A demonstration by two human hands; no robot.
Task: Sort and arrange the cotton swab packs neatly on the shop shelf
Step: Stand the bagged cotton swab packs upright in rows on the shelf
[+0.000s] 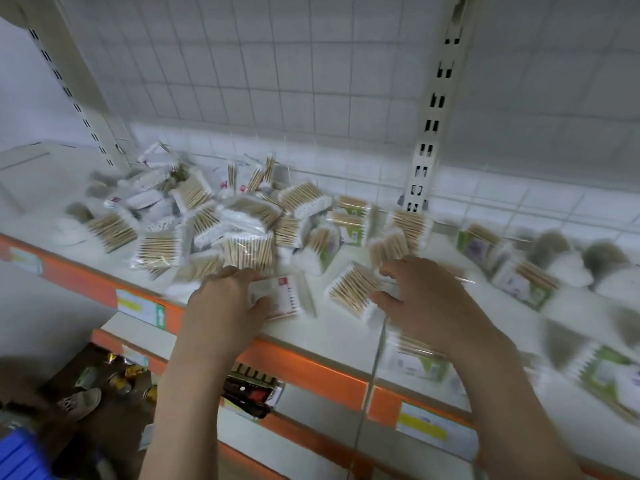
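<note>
Shelf [343, 332] holds swab-pack heap [214, 216]; left hand [225, 299] grips pack [282, 297].

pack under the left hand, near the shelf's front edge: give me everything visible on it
The pack is a flat, clear plastic packet of wooden-stick cotton swabs, with a white label bearing a small red mark and red print facing up. It lies flat on the white shelf near the front edge, in front of the loose pile. The left hand grips its left end, thumb on top and fingers over its far edge. Motion blur hides the print and finer detail. The right hand is apart from it.
</note>
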